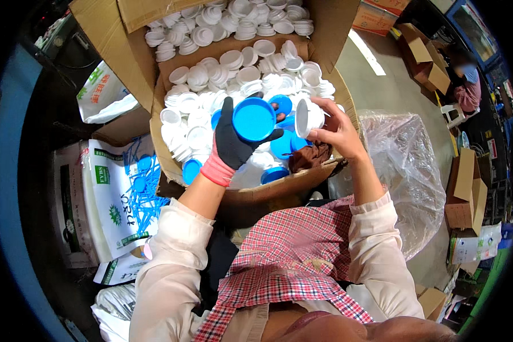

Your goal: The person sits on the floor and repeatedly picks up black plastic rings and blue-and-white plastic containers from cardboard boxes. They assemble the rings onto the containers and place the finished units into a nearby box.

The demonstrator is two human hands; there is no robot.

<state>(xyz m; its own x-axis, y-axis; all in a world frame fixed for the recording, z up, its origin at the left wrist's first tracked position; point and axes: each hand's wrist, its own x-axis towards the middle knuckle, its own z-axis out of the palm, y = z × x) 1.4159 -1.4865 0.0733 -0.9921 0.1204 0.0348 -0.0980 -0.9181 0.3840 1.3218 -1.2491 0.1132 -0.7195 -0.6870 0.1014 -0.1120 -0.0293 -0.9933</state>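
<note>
My left hand (232, 142), in a black glove with a pink cuff, is closed on a round blue plastic lid (254, 119), its hollow side up. My bare right hand (343, 130) pinches a white plastic cap (305, 118) at its rim, tilted on edge; whether several are stacked there I cannot tell. Both hands are over the near part of a large cardboard box (256, 196). Inside, many white caps (196, 77) lie in stacks and loose. Several blue lids (281, 146) lie among them, next to a crumpled brown cloth (310, 156).
To the left, a printed white sack (105, 199) carries thin blue plastic strips (139, 199). A clear plastic bag (407, 176) lies on the floor at right. Farther right stand open cardboard boxes (467, 196) and a seated person (469, 85).
</note>
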